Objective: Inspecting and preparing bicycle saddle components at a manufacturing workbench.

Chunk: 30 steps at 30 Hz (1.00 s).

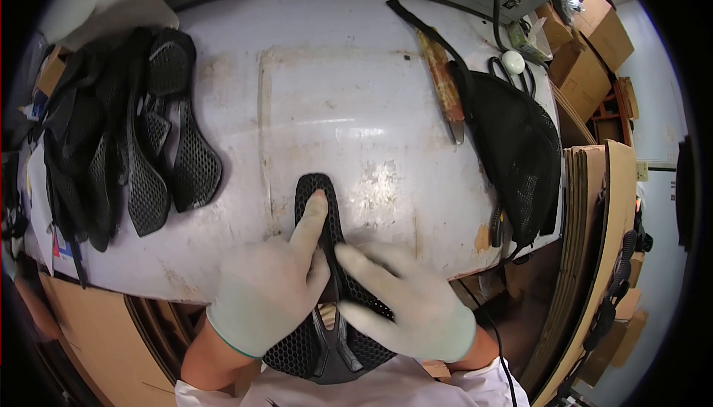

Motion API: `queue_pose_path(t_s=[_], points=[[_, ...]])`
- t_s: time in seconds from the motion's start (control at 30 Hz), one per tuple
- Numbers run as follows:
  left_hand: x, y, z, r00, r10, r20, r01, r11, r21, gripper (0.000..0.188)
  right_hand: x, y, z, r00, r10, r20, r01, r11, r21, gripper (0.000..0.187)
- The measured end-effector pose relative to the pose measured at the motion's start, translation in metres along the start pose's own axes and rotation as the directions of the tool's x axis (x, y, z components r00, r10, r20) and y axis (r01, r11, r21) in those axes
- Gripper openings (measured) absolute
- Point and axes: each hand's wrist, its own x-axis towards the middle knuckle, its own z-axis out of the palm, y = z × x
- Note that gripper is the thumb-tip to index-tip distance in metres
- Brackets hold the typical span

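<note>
The black saddle (302, 353) lies with its narrow nose on the tabletop (223, 255), aimed at the far edge, while its wide end reaches past the near edge toward the white clothing (330, 394); placed so, it probably gets backing from the tabletop at the nose and stays within easy reach of both hands; the left hand (271, 284), gloved, lays its index finger along the nose, likely to steady it, with the thumb bent in beside the middle; its other fingers are hidden, so I cannot tell whether that grip pinches the saddle or only presses on it; the right hand (408, 303), also gloved and somewhat blurred, has its grip spread over the right flank, perhaps to feel or smooth the surface; contact there is hard to judge; a pile of black padded pieces (148, 191) sits along the left edge, and a black mesh bag (520, 139) lies by the right edge with a worn knife (443, 84) just beside it, both seemingly kept aside from the work; the room for moving runs between pile and bag, from the nose up to the far edge; toward the right corner of the near edge, stacked cardboard (575, 221) stands close and limits swinging an elbow.
</note>
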Motion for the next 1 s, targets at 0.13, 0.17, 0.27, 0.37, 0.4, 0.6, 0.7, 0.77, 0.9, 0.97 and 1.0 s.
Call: queue_pose_path(t_s=[0.13,0.17,0.27,0.37,0.4,0.6,0.7,0.77,0.9,0.97,1.0], points=[[0.003,-0.004,0.003,0.998,0.061,-0.023,-0.061,0.998,-0.008,0.061,-0.038,0.029,-0.012,0.922,-0.388,0.020,0.346,0.843,0.411,0.057],[0.002,-0.005,0.005,0.995,0.085,-0.058,-0.086,0.996,-0.015,0.060,-0.045,0.035,-0.005,0.909,-0.416,0.004,0.382,0.838,0.391,0.057],[0.000,-0.006,0.009,0.995,0.072,-0.068,-0.071,0.997,0.015,0.060,-0.052,0.045,0.005,0.890,-0.454,0.038,0.417,0.845,0.334,0.056],[-0.002,-0.007,0.010,0.996,0.053,-0.075,-0.055,0.998,-0.015,0.059,-0.048,0.041,-0.003,0.881,-0.453,0.135,0.404,0.870,0.283,0.054],[-0.002,-0.006,0.010,0.996,0.048,-0.074,-0.050,0.999,-0.019,0.059,-0.048,0.039,-0.006,0.877,-0.444,0.185,0.389,0.881,0.271,0.053],[-0.002,-0.006,0.014,0.989,0.068,-0.128,-0.075,0.996,-0.049,0.057,-0.052,0.039,-0.001,0.886,-0.437,0.153,0.389,0.882,0.265,0.055],[-0.002,-0.004,0.012,0.993,0.045,-0.109,-0.051,0.997,-0.050,0.058,-0.055,0.038,0.001,0.896,-0.416,0.154,0.364,0.888,0.283,0.055],[-0.002,-0.004,0.011,0.997,0.024,-0.077,-0.026,0.999,-0.036,0.059,-0.055,0.038,0.003,0.910,-0.379,0.166,0.317,0.897,0.309,0.054],[-0.003,-0.004,0.013,0.994,0.033,-0.100,-0.033,0.999,-0.007,0.059,-0.054,0.037,0.007,0.873,-0.476,0.103,0.446,0.866,0.226,0.056],[-0.001,0.000,0.013,0.997,-0.050,-0.051,0.047,0.998,-0.045,0.057,-0.059,0.041,0.015,0.888,-0.457,0.056,0.420,0.853,0.309,0.065],[-0.001,0.002,0.014,0.997,-0.054,-0.051,0.052,0.998,-0.044,0.057,-0.060,0.043,0.019,0.886,-0.460,0.058,0.421,0.852,0.311,0.065]])
